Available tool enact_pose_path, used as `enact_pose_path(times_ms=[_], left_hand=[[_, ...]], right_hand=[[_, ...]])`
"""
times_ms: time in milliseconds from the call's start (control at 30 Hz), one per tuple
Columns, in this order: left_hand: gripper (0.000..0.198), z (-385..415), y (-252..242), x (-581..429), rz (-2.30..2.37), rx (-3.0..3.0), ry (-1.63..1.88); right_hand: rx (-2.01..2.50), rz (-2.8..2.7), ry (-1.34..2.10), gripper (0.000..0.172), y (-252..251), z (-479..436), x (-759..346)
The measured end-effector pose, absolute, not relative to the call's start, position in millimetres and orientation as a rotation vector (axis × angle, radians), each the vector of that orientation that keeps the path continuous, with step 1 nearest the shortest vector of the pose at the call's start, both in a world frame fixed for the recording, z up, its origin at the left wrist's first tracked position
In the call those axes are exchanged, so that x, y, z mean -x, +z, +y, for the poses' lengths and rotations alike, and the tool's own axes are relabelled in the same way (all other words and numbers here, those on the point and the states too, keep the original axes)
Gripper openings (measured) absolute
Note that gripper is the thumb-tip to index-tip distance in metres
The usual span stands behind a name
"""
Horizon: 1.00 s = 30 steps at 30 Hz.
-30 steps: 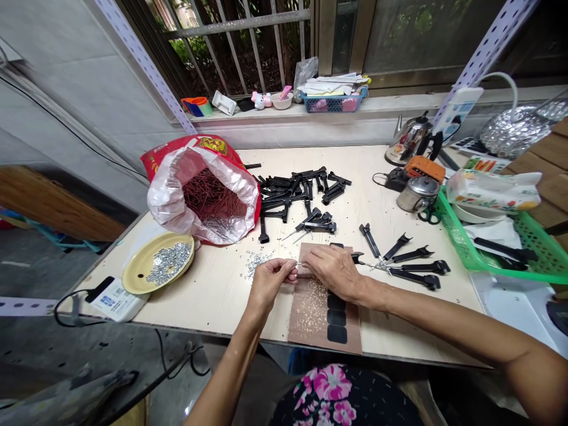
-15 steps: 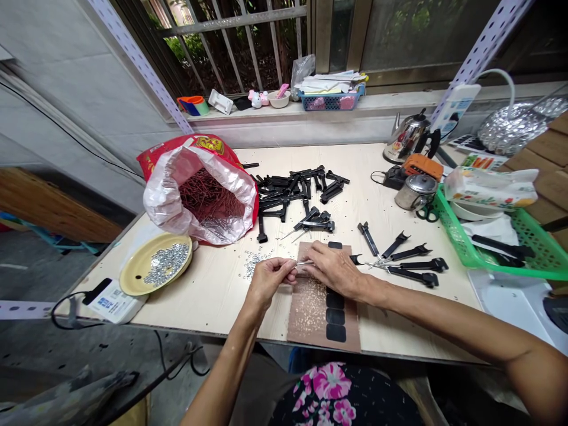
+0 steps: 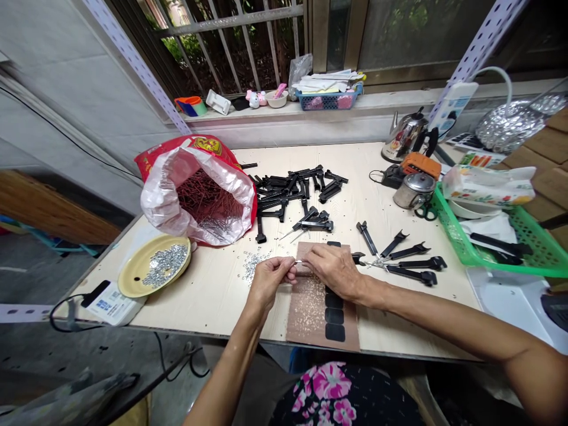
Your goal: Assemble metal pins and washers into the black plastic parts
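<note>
My left hand [image 3: 271,281] and my right hand [image 3: 333,271] meet over the top of a brown board [image 3: 306,319] with black squares. Between their fingertips is a small thin metal piece [image 3: 299,262], pinched from both sides. A black part [image 3: 357,258] sticks out just beyond my right hand; whether that hand holds it is hidden. Small silver rings [image 3: 251,264] lie scattered left of my left hand. More black parts with thin metal ends fan out on the right, such as one black part [image 3: 412,278].
Behind my hands lies a heap of black parts [image 3: 284,192]. A red bag [image 3: 248,177] of thin rods and a yellow plate [image 3: 125,278] of silver rings stand left. A green basket [image 3: 457,239], kettle [image 3: 406,136] and metal cup [image 3: 415,190] stand right.
My fingertips have come slightly closer together, and less of the metal piece shows between them. The whole view has shifted slightly.
</note>
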<state>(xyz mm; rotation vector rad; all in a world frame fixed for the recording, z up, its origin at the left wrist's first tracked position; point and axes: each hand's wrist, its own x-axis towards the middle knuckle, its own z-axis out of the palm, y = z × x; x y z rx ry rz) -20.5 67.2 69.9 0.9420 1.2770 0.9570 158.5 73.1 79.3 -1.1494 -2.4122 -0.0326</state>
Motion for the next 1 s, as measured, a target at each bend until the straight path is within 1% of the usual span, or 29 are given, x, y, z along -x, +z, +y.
enact_pose_path(times_ms=[167,367,433,567,633,700,900,1000], left_hand=[[0.029,65.0,70.0,22.3,1.26,-1.007,0.98],[0.024,63.1,75.9,18.1,1.355,-1.258,1.032],[0.025,63.9,75.1,16.9,1.336,-1.184,1.041],[0.031,66.1,71.5,17.0,1.208,-0.841,0.994],[0.033,67.1,70.6,18.5,1.16,-0.765,0.965],[0.032,68.1,70.5,20.4,1.123,-0.74,0.96],[0.031,71.3,69.2,24.3,1.02,-0.663,0.906],[0.029,71.7,66.4,23.6,1.013,-0.668,0.91]], right_hand=[[1.197,-2.418,0.112,0.025,77.1,74.6,-160.4],[1.169,-2.306,0.396,0.017,81.3,78.5,-164.6],[1.164,-2.306,0.31,0.017,80.5,77.6,-163.8],[1.105,-2.359,-0.131,0.023,77.6,74.6,-160.9],[1.066,-2.372,-0.232,0.024,76.8,74.0,-160.0],[1.068,-2.361,-0.206,0.024,76.8,74.4,-159.9],[1.132,-2.313,0.166,0.02,81.9,78.5,-163.5],[1.123,-2.342,0.176,0.019,85.8,80.0,-164.6]])
